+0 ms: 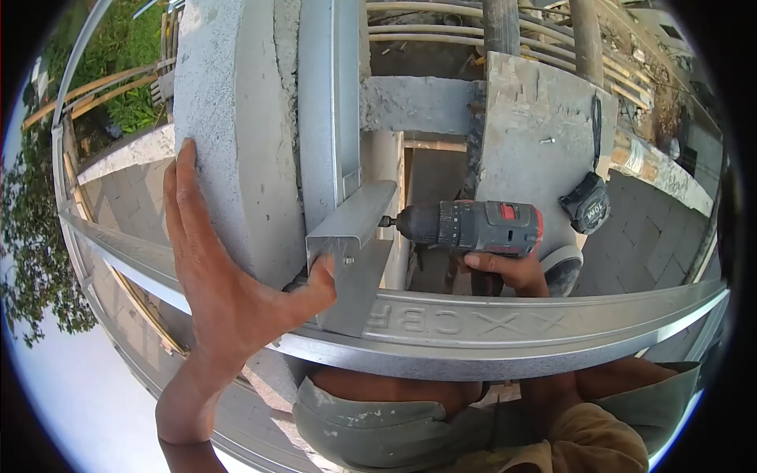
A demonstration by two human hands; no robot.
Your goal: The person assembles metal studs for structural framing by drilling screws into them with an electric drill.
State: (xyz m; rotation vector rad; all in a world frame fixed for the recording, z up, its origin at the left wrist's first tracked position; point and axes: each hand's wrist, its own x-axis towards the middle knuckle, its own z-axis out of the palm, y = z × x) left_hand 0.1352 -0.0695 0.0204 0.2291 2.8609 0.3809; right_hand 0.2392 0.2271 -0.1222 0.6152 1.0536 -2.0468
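Observation:
My left hand (229, 268) is spread, its fingers flat against the side of a concrete beam (260, 158) and its thumb on a short metal channel piece (347, 221). In my right hand (509, 270) is the grip of a black and red cordless drill (473, 227), held level. The drill's bit points left and meets the side of the channel piece, near a long metal channel (323, 102) that lies along the beam. A screw head (348, 260) shows beside my left thumb. A long curved metal profile (473, 323) crosses below both hands.
A tape measure (585, 203) and a loose screw (547, 141) lie on a grey board (528, 134) at the right. Behind stand round posts (587, 39) and bamboo poles. A shoe (564, 268) shows beside the drill. Paving lies far below, on both sides.

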